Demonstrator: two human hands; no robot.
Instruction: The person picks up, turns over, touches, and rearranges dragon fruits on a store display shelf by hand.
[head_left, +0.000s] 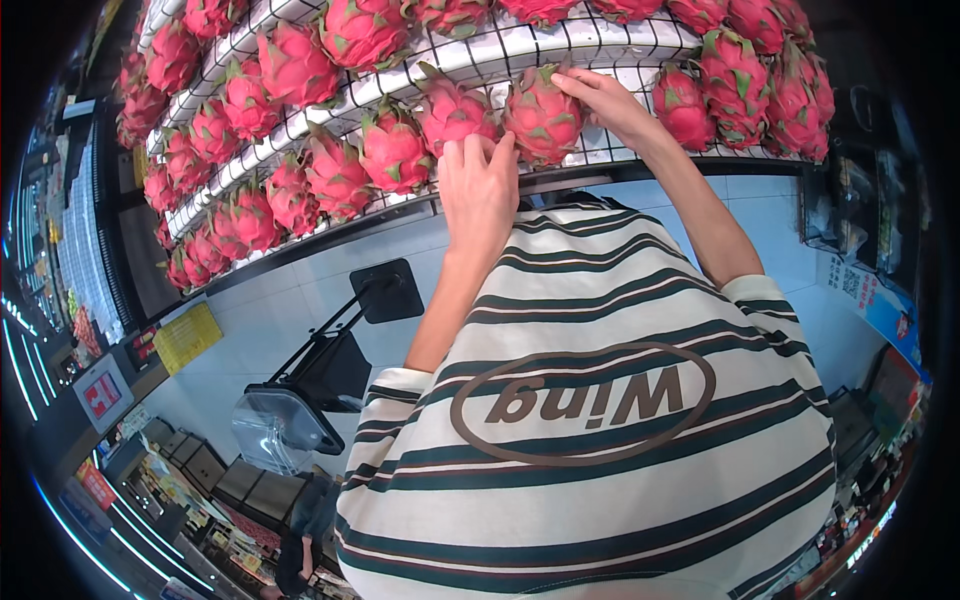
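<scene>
My left hand (480, 176) is seen from the back, at the lower front of a pink dragon fruit (456, 109) with green-tipped scales. Its fingers are bent and their tips are partly hidden. On its right side, a fingertip meets the lower left edge of a second dragon fruit (544, 120). My right hand (606, 103) grips that second fruit from the right, fingers on its upper edge. Both fruits are in the front row of a stepped white display rack (600, 150) with black wire grid.
More dragon fruits (394, 150) line the tiers to the left, and others (682, 109) stand at right. A dark rail (322, 244) edges the rack. Behind at left are a black stand with a clear plastic container (274, 431) and a person (296, 555) farther off.
</scene>
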